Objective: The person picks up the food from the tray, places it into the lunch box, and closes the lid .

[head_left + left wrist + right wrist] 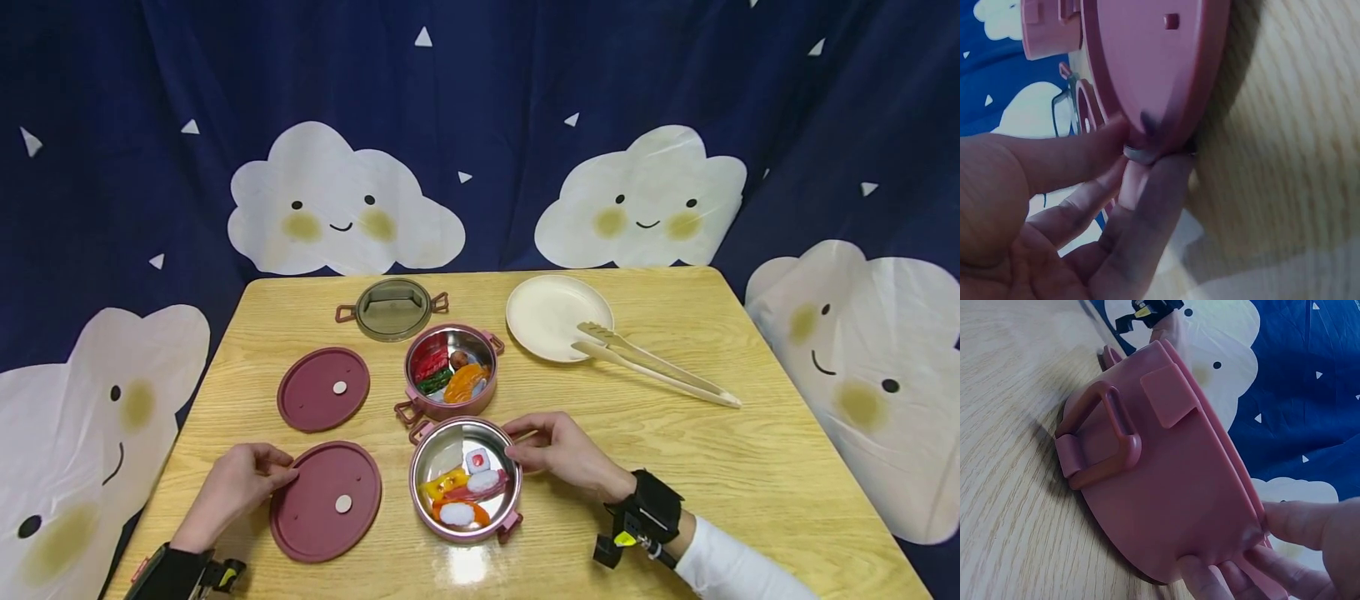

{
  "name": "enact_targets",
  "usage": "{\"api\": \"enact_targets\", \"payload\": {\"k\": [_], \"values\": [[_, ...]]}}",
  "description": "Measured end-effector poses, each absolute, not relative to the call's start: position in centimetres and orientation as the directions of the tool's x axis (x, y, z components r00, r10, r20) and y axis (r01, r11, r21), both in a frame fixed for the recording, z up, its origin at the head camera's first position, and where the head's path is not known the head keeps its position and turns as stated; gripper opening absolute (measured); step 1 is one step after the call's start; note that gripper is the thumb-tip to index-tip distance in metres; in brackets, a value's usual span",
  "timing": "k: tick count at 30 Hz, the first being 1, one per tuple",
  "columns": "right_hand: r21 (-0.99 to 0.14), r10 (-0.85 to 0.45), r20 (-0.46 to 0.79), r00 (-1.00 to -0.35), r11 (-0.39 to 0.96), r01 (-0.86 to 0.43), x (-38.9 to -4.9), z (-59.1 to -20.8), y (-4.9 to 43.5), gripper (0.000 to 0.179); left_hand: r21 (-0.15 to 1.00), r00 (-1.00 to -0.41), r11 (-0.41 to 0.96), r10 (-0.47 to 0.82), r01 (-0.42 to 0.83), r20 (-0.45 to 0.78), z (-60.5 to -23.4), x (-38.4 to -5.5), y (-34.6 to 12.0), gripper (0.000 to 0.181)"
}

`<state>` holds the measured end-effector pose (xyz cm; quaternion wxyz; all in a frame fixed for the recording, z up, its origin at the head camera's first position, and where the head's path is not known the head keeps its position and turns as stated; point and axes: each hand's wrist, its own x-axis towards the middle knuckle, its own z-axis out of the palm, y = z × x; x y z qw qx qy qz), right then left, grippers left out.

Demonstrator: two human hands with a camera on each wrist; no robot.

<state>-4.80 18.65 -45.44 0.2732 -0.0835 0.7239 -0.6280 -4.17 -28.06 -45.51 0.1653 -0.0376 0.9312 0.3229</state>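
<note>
My left hand (236, 490) pinches the near-left edge of a round maroon lid (318, 525). In the left wrist view, thumb and fingers (1154, 225) meet around the rim of this lid (1147, 56). On the other side, my right hand (566, 454) grips the rim of the nearer pink pot (447, 454), thumb over the edge and fingers against the outer wall, as the right wrist view shows on the pot (1154, 481). Inside that pot lie sushi-like toy pieces: a white roll (477, 460), a yellow piece (446, 483) and others topped with white.
Behind stands a second pink pot (487, 398) with toy food. A second maroon lid (307, 392) lies left of it; a dark see-through lid with handles (393, 325) is farther back. Beige tongs (675, 375) lean on a cream plate (551, 308) at the back right.
</note>
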Motion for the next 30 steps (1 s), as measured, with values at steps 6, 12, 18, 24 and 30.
{"api": "enact_targets", "payload": {"k": [6,12,18,24,30], "values": [[-0.951,-0.462,-0.301,-0.834,0.209,0.228,-4.9,-45.6,18.7,0.045,0.594,-0.937,0.782,0.039,-0.188,-0.347,-45.7,-4.2,-28.0,0.01],[-0.951,-0.465,-0.305,-0.831,0.197,0.238,-4.9,-45.6,18.7,0.045,0.592,-0.93,0.785,0.055,-0.184,-0.362,-45.5,-4.4,-28.1,0.012],[-0.951,-0.462,-0.306,-0.832,0.194,0.242,-4.9,-45.5,18.6,0.044,0.613,-0.926,0.764,0.056,-0.202,-0.374,-45.1,-4.4,-28.0,0.011],[-0.951,-0.466,-0.305,-0.831,0.189,0.243,-4.8,-45.5,18.6,0.045,0.645,-0.924,0.73,0.048,-0.227,-0.38,-44.3,-4.3,-27.5,0.009],[-0.951,-0.464,-0.305,-0.831,0.191,0.242,-4.9,-45.5,18.7,0.044,0.64,-0.94,0.745,0.055,-0.186,-0.338,-42.9,-4.4,-27.1,0.011]]}}
